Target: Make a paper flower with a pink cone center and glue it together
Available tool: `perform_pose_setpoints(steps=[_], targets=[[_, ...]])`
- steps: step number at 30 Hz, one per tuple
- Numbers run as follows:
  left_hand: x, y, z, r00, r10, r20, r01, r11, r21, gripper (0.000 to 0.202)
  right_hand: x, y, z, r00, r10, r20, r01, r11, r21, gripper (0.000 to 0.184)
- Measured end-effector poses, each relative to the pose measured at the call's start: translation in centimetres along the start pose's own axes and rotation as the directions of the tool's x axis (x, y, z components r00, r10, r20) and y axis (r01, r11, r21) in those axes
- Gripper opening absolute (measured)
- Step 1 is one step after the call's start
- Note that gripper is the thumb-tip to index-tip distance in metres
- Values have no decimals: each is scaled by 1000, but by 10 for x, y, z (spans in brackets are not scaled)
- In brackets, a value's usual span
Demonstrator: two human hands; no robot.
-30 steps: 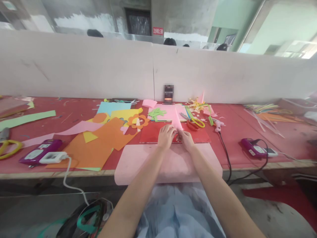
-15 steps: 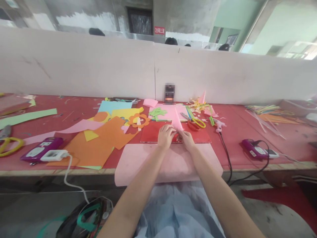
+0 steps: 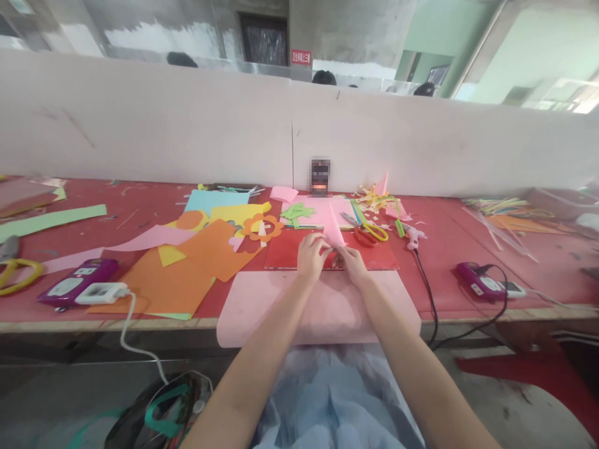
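Note:
A pink paper cone (image 3: 332,228) stands point up between my hands, over a red board (image 3: 283,251). My left hand (image 3: 312,252) has its fingers closed at the left side of the cone's base. At the lower right of the base, my right hand (image 3: 350,260) pinches the paper. The fingertips of both hands partly hide the bottom edge. Just right of the cone lie yellow-handled scissors (image 3: 374,232). Green paper cutouts (image 3: 297,214) rest behind my left hand on pink sheets. A pink sheet (image 3: 262,305) covers the table edge in front of me.
Orange paper (image 3: 163,284) and an orange paper flower (image 3: 262,228) lie to the left. A pink glue gun (image 3: 413,237) with a black cord is on the right. Purple power strips (image 3: 79,282) sit at both sides. A white partition (image 3: 187,125) borders the red table's back.
My hands and the pink paper cone stay almost in the same place. The view has shifted very slightly.

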State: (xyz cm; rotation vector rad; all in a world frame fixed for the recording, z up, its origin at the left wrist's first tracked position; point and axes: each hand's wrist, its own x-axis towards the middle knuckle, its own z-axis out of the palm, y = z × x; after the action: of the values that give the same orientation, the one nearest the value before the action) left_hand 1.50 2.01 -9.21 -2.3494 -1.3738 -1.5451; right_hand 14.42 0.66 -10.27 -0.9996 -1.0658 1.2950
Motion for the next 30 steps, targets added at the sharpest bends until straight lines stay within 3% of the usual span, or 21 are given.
perform_pose_setpoints(steps=[4, 19, 24, 30], targets=[[0, 0, 0, 1000, 18, -11, -19, 1000, -4, 8, 0, 0, 0, 1000, 0, 5, 0, 1000, 12, 35], [-1, -1, 0, 996, -89, 13, 90, 993, -81, 8, -3, -4, 0, 1000, 21, 16, -21, 1000, -15, 37], [-1, -2, 1, 997, -76, -1, 76, 994, -80, 7, -4, -4, 2, 1000, -24, 4, 25, 996, -88, 33], [1, 2, -2, 998, -32, 51, 34, 999, -42, 6, -4, -6, 2, 1000, -11, -15, 10, 999, -34, 32]])
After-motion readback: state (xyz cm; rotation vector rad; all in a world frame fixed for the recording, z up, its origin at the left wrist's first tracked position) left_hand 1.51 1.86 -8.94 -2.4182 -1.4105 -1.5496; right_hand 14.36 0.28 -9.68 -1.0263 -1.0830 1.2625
